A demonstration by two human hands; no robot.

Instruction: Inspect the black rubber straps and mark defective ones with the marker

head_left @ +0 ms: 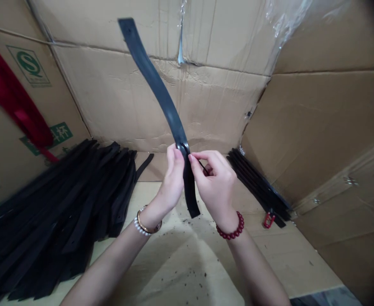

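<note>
A long black strip [161,92], flat and slightly curved, is held up in the middle of the head view. It has a small hole near its upper end. My left hand [173,174] grips its lower part from the left, thumb pressed on its face. My right hand [215,176] pinches at the strip's right edge beside a slit-like opening. A thin dark piece [203,167] shows between the right fingers; what it is I cannot make out. The strip's lower end hangs free below both hands.
A large heap of black strips [88,212] lies at the left. More strips [257,187] are stacked at the right, beside a small red clip-like piece [268,220]. Cardboard walls [136,102] surround the work surface [161,267], which has dark crumbs on it. Red fabric [18,93] hangs at left.
</note>
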